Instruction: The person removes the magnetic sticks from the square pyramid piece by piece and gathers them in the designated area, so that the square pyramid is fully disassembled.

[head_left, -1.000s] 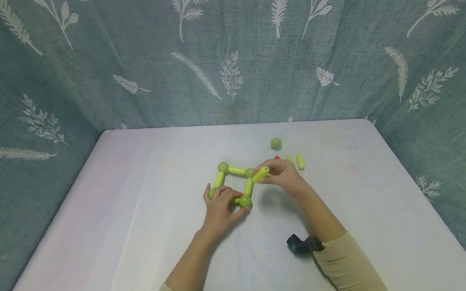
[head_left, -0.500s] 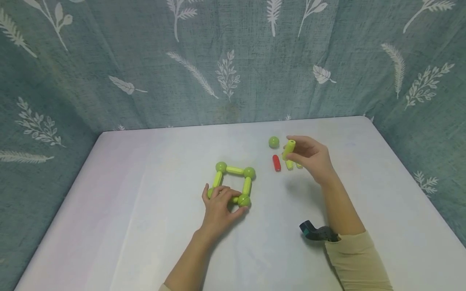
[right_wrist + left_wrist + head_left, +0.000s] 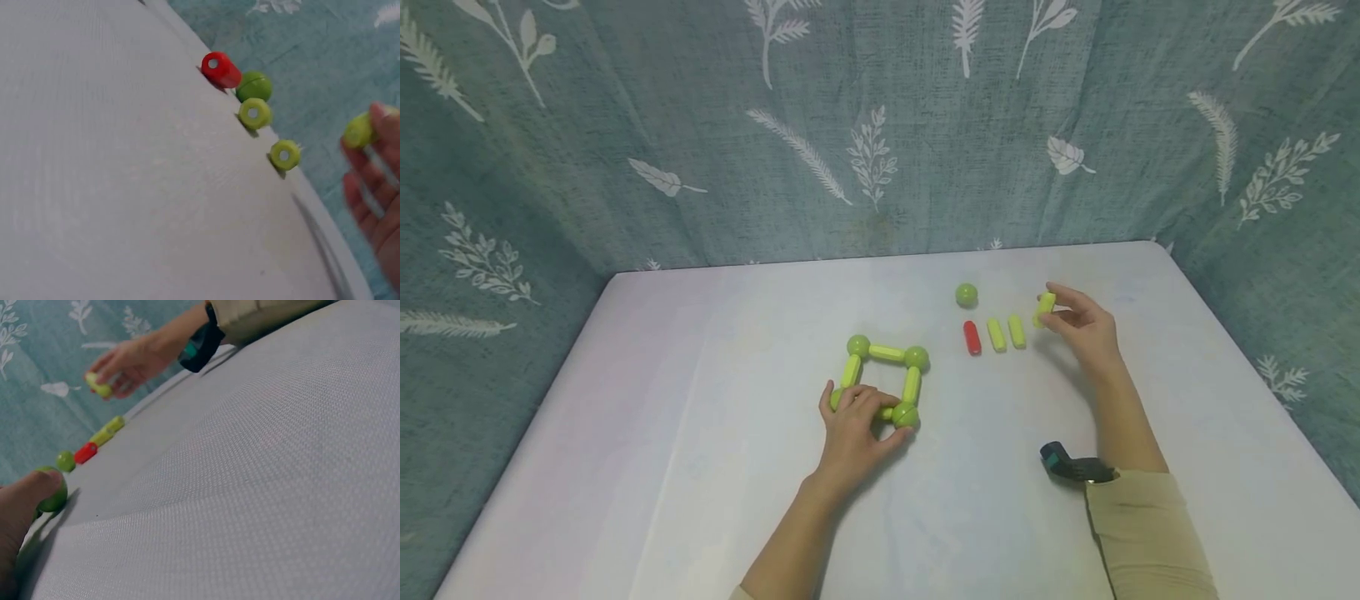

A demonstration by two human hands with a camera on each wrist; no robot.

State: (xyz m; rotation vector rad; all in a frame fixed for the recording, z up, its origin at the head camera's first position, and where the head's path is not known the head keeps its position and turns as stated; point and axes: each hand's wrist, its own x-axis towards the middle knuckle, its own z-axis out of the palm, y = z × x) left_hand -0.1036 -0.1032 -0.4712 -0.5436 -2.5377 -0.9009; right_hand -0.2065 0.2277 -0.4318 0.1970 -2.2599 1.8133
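Note:
A square of yellow-green magnetic sticks joined by green balls (image 3: 917, 358) lies on the table. My left hand (image 3: 855, 427) holds its near side, with the thumb against the near right ball (image 3: 55, 490) and the fingers over the near stick. My right hand (image 3: 1086, 332) pinches a loose yellow-green magnetic stick (image 3: 1045, 307) between thumb and fingertips, raised above the table at the back right. Left of it lie two more yellow-green sticks (image 3: 1007, 333), a red stick (image 3: 972, 337) and a loose green ball (image 3: 967, 295). Silvery discs show in the stick ends in the right wrist view.
The white-covered table (image 3: 737, 500) ends at the back against a green-grey curtain (image 3: 700, 167) printed with pale leaves. More curtain hangs at both sides. A dark wrist device (image 3: 1075, 467) sits at the right sleeve (image 3: 1150, 533).
My right hand has carried the stick away from the square, rightward past the loose pieces, which now show in full. My left hand has stayed on the square.

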